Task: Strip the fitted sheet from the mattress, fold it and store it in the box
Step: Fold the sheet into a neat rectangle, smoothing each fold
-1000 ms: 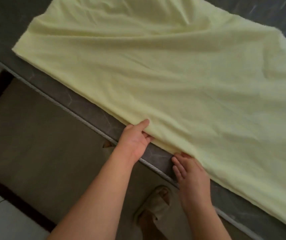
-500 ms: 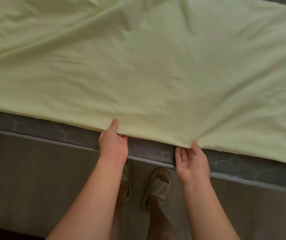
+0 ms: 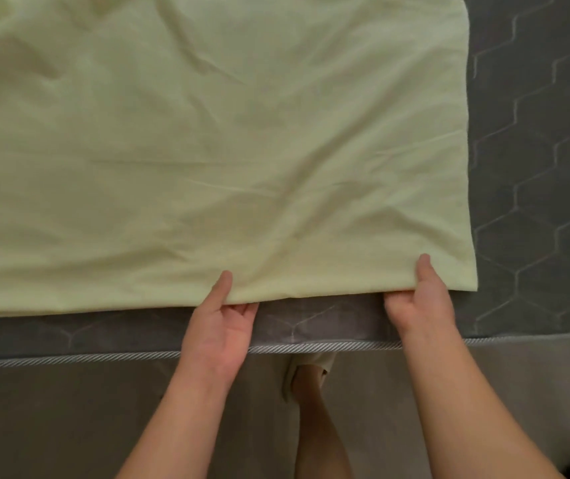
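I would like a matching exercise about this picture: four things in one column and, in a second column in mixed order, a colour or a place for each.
Column one:
1. sheet
2. mattress
3. left hand
4. right hand

Column two:
A. dark grey, with hexagon stitching
B. pinches the near edge of the cloth beside its right corner
C. pale yellow, spread out and wrinkled
D. pinches the near edge of the cloth farther from that corner

Right pairs: 1-C, 2-A, 3-D, 4-B.
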